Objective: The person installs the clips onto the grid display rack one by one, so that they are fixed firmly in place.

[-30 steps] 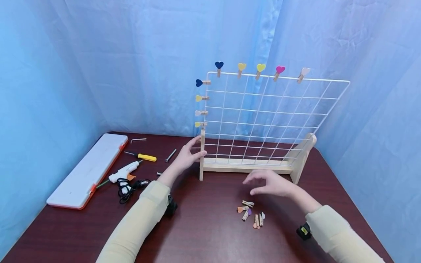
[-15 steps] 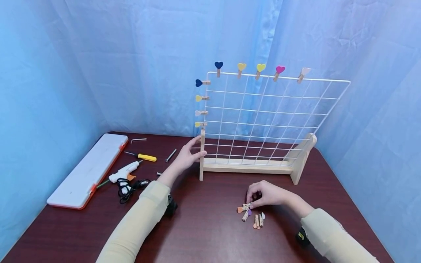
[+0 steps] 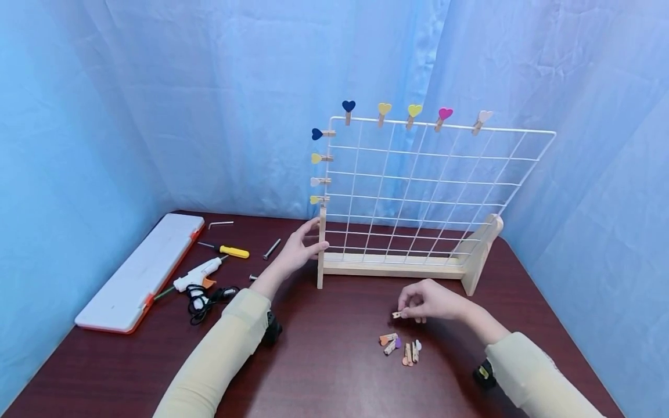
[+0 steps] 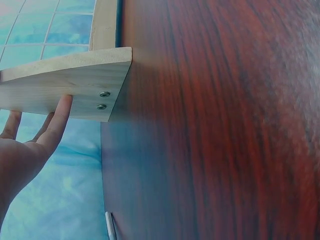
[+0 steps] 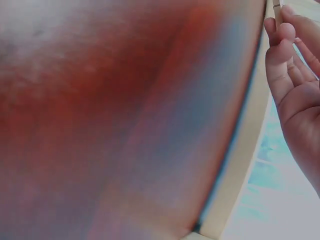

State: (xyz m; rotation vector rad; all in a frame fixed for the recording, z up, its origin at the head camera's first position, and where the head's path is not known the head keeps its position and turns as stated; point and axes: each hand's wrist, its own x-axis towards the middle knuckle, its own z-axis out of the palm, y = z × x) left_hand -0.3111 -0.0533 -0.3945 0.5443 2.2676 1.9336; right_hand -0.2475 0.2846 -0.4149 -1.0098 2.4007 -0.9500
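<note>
My right hand (image 3: 434,299) pinches a small wooden clothespin (image 3: 396,314) between thumb and fingers, just above the table. Its clip end points left in the head view; my fingers hide the rest. In the right wrist view, the same clothespin (image 5: 278,11) shows at the top edge. My left hand (image 3: 297,249) holds the left side panel (image 3: 321,255) of a wooden stand. In the left wrist view, one digit presses the panel's outer face (image 4: 80,82), while other fingers pass behind its far edge. A white wire grid (image 3: 413,174) rises from the stand, with heart clothespins (image 3: 384,110) along its top and left edges.
Several loose heart clothespins (image 3: 391,343) lie on the dark table in front of the stand. At left are a white case (image 3: 141,273), a glue gun (image 3: 198,274) with its black cord, a yellow screwdriver (image 3: 233,251), a hex key (image 3: 220,223) and a bolt (image 3: 272,249).
My right hand came down to the loose clothespins, took hold of one and lifted it toward the stand. My left hand stayed on the panel.
</note>
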